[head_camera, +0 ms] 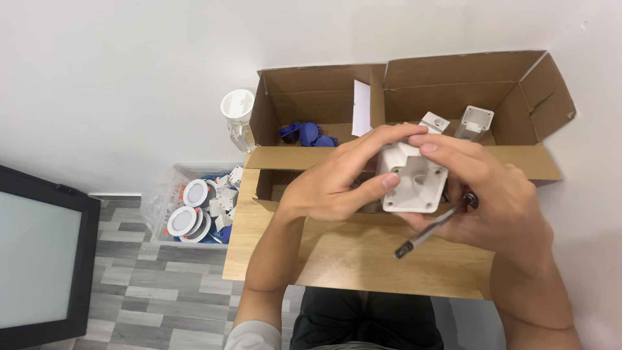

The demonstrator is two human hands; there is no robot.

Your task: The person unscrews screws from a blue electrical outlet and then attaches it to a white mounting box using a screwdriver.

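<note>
While both hands meet over the near edge of the cardboard box [414,110], they share one white plastic housing [414,180], a squarish moulded part with small holes in its face. The left hand [337,185] clamps it from the left, thumb pressed on the near face and fingers curled over the far top. The right hand [492,194] closes on it from the right, fingers laid across the top, and the same hand also pins a slim metal screwdriver [431,228] against the palm (its shaft slants down to the left, tip free over the table). The housing sits above the box's near wall, just over the wooden table [337,259].

Inside the box, blue plastic parts [308,135] lie in the far left compartment, and more white housings [476,122] stand in the far right one. Left of the table, on the grey floor, a clear bin [162,201] holds round white lamps [194,193], with a clear plastic bottle [238,116] just beyond it.
</note>
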